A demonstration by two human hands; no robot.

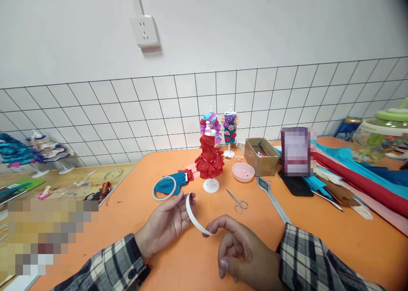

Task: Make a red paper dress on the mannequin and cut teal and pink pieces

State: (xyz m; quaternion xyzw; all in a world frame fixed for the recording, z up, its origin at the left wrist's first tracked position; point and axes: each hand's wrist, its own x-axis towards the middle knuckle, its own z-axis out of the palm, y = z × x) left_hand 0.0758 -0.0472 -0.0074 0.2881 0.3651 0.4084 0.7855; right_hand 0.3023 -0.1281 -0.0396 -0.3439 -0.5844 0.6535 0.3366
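Note:
A narrow white strip (195, 219), perhaps tape or paper, bows in a curve between my two hands. My left hand (170, 221) grips its upper end between thumb and fingers. At the lower end, the fingertips of my right hand (242, 250) hold the strip, while the thumb is bent and apart from it. Just beyond stands a small white dress form wearing a ruffled red dress (209, 157), upright on a round white base. Small scissors (239, 202) lie to its right. A roll of tape (164, 188) rests on folded blue crepe paper (181, 180) beyond my left hand.
Behind the red dress stand two more decorated dress forms (230, 127). A pink bowl (243, 172), a cardboard box (262, 156) and a grey strap-like piece (273, 199) are to the right. Rolls of coloured paper (344, 168) and a lidded jug (379, 129) occupy the far right.

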